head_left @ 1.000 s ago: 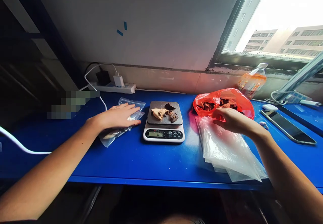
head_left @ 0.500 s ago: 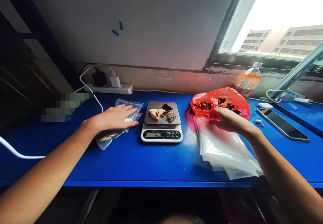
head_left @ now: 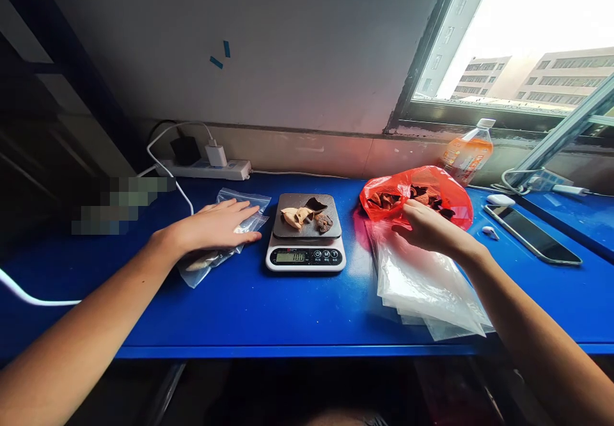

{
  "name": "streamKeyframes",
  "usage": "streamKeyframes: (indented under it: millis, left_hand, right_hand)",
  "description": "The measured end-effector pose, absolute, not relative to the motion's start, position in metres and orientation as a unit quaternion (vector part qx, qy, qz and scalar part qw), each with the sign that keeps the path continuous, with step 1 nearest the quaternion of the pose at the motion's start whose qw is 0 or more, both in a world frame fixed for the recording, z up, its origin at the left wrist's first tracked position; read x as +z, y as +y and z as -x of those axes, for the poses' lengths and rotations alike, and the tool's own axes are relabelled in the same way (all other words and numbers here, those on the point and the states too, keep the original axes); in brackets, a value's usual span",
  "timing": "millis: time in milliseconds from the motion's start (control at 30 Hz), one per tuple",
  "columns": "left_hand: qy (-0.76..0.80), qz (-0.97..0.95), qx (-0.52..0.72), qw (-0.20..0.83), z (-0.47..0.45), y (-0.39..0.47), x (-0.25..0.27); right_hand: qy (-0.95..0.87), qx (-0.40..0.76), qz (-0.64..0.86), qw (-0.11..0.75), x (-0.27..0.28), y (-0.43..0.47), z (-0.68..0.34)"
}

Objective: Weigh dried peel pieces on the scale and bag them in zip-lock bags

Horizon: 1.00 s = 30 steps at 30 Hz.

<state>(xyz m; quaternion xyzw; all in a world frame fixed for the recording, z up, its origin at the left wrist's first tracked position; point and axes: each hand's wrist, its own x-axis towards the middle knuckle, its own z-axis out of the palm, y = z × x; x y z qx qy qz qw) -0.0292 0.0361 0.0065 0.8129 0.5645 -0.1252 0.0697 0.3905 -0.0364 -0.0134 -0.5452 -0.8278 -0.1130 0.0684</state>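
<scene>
My left hand (head_left: 215, 224) lies flat, fingers spread, on a clear zip bag (head_left: 194, 277) with pale contents mostly hidden under the palm. Right of it stands a white kitchen scale (head_left: 306, 258), its display reading about 100, the decimal point unclear. Several dried pieces rest on the scale's plate: a pale one (head_left: 293, 216), a dark curled one (head_left: 315, 204) and a brown wrinkled one (head_left: 323, 222). My right hand (head_left: 426, 226) grips the front rim of a red plastic bag (head_left: 463, 205) between thumb and fingers; the fingertips are partly hidden. Dark reddish dried pieces (head_left: 384, 200) fill that bag.
Flat clear plastic bags (head_left: 422, 285) lie stacked below my right hand on the blue table (head_left: 288, 317). A drink bottle (head_left: 470, 151), a phone (head_left: 535, 234), a white earbud (head_left: 490, 232) and its case (head_left: 501, 200) are at right. A power strip (head_left: 225, 170) with cables sits back left.
The view has shifted slightly, moving everything a little left in the picture. Both hands stay where they were, and the pieces on the scale lie as before.
</scene>
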Motion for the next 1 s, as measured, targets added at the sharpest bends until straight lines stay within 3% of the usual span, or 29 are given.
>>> streamKeyframes:
  millis: [267,467,1000]
  left_hand:
    - [0.566,-0.810,-0.139,0.066,0.0268,0.0337,0.0097]
    - [0.559,-0.813,-0.153,0.054,0.0224,0.0290,0.0148]
    - [0.553,-0.818,-0.153,0.050,0.0237,0.0318,0.0116]
  right_hand:
    - [-0.841,-0.084,0.531,0.065,-0.0201,-0.0289,-0.3982]
    - [-0.833,-0.112,0.529,0.118,-0.0218,-0.0352,-0.3913]
    - [-0.840,-0.097,0.526,0.090,-0.0232,-0.0298,-0.3945]
